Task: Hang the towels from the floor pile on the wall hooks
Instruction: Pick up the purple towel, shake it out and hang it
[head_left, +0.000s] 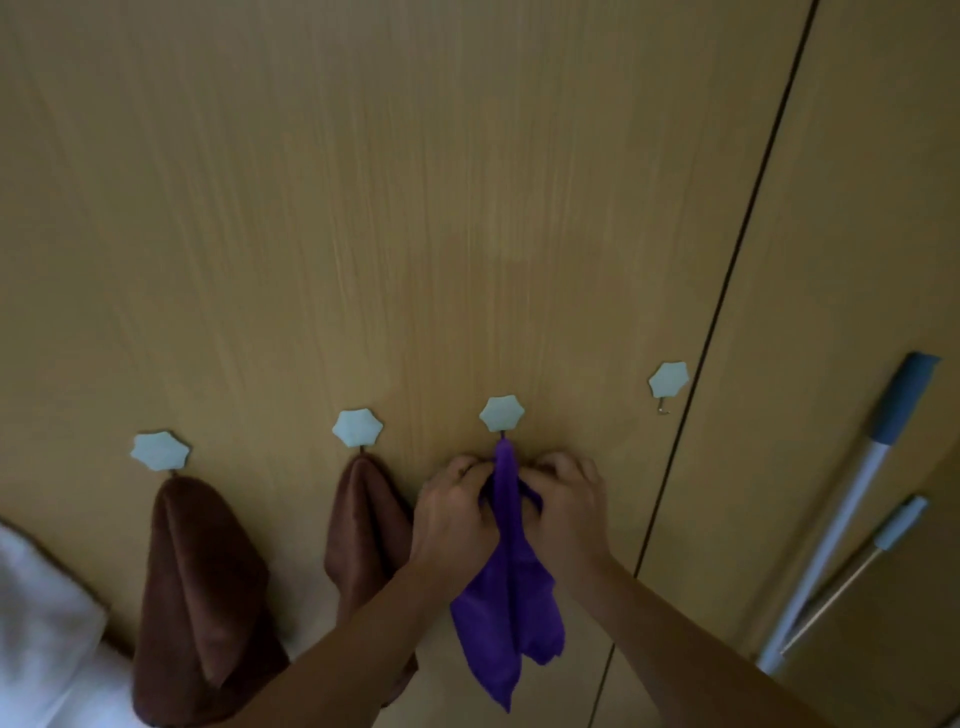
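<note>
We grip the soft purple microfibre towel (511, 587) just below the third pale star-shaped wall hook (502, 413), left hand (451, 519) and right hand (566, 512) both curled round it. We judge it light and limp; hold the bunched top.

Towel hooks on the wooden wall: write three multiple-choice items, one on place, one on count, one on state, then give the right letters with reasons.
1. Where does the purple towel hang?
A. first hook from the left
B. third hook from the left
C. fourth hook from the left

2. How many brown towels hang on hooks?
A. one
B. two
C. three

3. What state is the rightmost hook in?
A. bare
B. holding a brown towel
C. holding a purple towel

Key: 1 B, its top meets the third hook, with the left hand and right hand gripping it. 2 B, one brown towel and another. 3 A, only its metal prong shows.
</note>
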